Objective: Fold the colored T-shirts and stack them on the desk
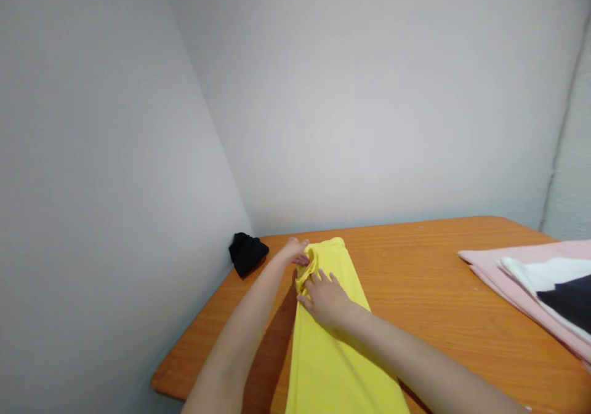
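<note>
A long yellow cloth (330, 358) lies lengthwise on the orange wooden table (415, 291), running from the near edge toward the wall. My left hand (295, 251) is at the cloth's far left corner, its fingers pinched on a bunched fold of the fabric. Just nearer to me, my right hand (325, 297) rests on top of the cloth, fingers curled and pressing on the same gathered edge.
A small black cloth (247, 253) sits in the table's far left corner against the wall. At the right edge lies a stack of pink (498, 272), white (540, 272) and dark (572, 303) fabrics. Grey walls close in the table at left and back.
</note>
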The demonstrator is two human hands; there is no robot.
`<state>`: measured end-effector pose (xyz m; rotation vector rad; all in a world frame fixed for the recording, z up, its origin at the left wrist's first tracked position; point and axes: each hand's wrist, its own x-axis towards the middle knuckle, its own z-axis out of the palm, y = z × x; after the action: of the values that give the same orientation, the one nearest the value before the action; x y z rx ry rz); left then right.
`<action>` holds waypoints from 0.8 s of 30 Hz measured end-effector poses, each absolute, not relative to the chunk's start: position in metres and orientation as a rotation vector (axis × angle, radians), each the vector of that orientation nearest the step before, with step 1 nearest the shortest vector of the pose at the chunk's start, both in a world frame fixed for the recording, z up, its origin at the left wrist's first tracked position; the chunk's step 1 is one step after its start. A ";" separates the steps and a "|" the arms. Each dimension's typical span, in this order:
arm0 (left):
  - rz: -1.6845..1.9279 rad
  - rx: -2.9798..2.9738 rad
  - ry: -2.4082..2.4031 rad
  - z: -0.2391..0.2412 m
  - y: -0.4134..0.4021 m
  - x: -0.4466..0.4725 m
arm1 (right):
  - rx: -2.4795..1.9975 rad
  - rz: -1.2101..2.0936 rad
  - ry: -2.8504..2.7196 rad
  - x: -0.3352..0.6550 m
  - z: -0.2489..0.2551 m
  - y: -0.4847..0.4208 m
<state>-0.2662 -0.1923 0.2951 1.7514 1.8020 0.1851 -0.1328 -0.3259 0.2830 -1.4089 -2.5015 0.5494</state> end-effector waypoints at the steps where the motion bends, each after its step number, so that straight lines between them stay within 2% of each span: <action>1: 0.161 1.799 1.760 0.292 -0.198 -0.265 | -1.354 0.591 -2.515 -0.129 0.289 -0.340; 7: 0.035 2.219 1.543 0.272 -0.253 -0.277 | -1.040 0.779 -2.617 -0.095 0.285 -0.421; 12: -0.115 2.350 1.541 0.258 -0.275 -0.270 | -0.832 0.561 -2.683 -0.068 0.266 -0.463; 16: -0.136 2.447 1.541 0.269 -0.274 -0.259 | -0.613 0.333 -2.745 -0.041 0.310 -0.497; 20: 0.017 2.566 1.492 0.304 -0.298 -0.264 | -0.653 0.170 -2.761 0.005 0.367 -0.524; 24: 0.558 2.582 1.445 0.343 -0.384 -0.297 | -0.883 0.257 -2.594 0.056 0.351 -0.557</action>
<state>-0.2974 -0.3842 0.3426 2.5824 1.4453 0.5584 0.0563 -0.5566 0.3514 -0.8832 -2.5940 0.2565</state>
